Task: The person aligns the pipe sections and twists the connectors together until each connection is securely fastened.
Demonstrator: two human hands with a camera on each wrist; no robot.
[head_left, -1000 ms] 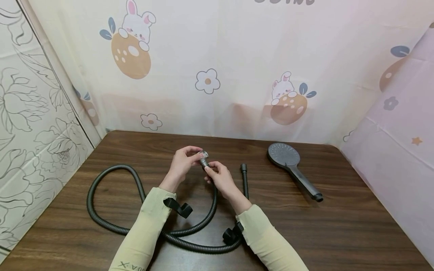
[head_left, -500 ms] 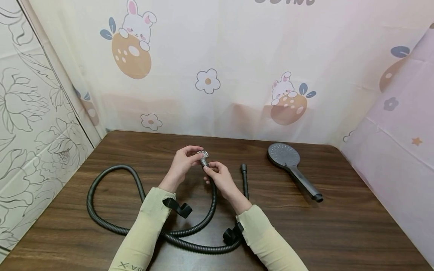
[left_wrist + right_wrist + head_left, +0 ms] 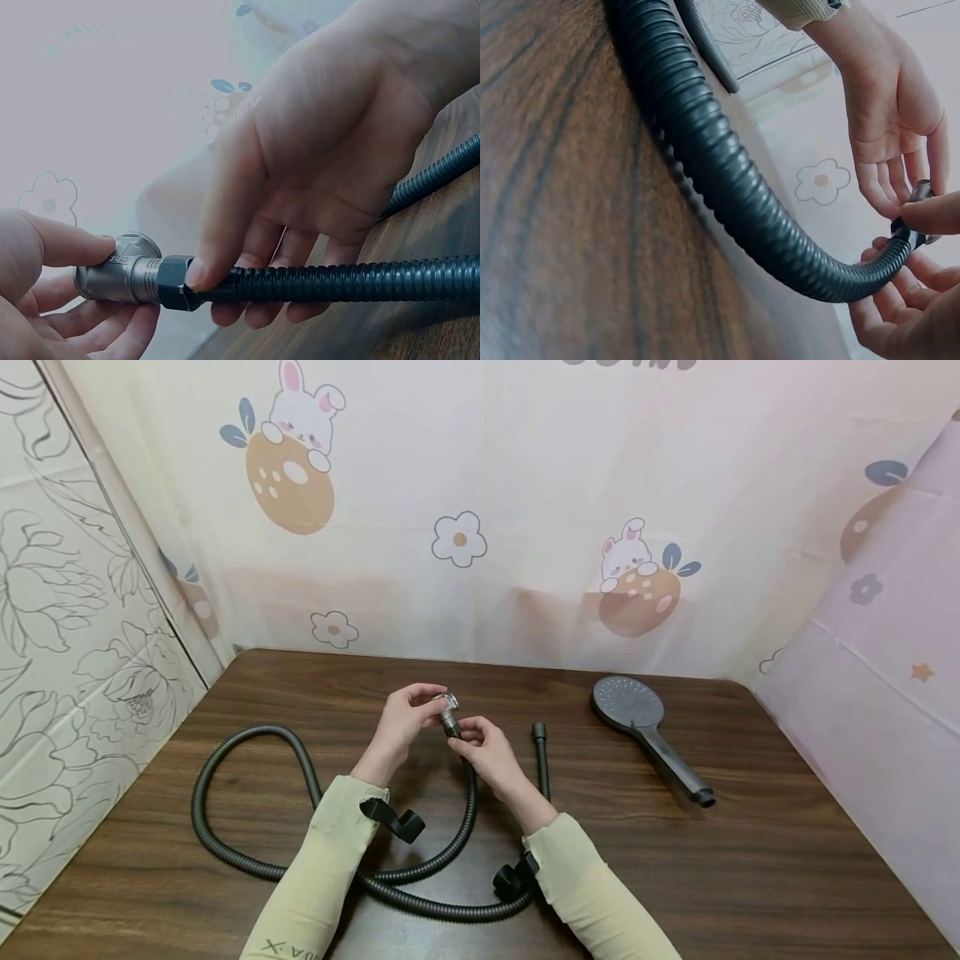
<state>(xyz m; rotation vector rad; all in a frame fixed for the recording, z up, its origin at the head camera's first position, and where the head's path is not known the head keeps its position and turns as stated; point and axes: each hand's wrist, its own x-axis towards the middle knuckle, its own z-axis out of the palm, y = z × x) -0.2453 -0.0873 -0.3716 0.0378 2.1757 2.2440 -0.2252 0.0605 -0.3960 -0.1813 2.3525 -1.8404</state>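
Note:
My left hand (image 3: pixel 396 727) pinches a small silver metal pipe fitting (image 3: pixel 112 279) between thumb and fingers. This fitting has a round side outlet and a threaded end. My right hand (image 3: pixel 491 756) holds the end of a black ribbed shower hose (image 3: pixel 360 281), its thumb against the black hose nut (image 3: pixel 175 283). In the left wrist view the nut sits on the fitting's thread, with some silver turns still showing beside it. Both hands are raised above the table's far middle, close together. In the right wrist view the hose curves up to the fingers.
The hose loops across the wooden table (image 3: pixel 750 877), and its other end (image 3: pixel 539 732) lies right of my right hand. Farther right lies a grey shower head (image 3: pixel 628 703), handle toward me. A printed curtain (image 3: pixel 525 468) hangs behind the table.
My right thumb and fingers have shifted slightly down and left along the hose end, and the hose has swung a little left. My left hand keeps the fitting in nearly the same place.

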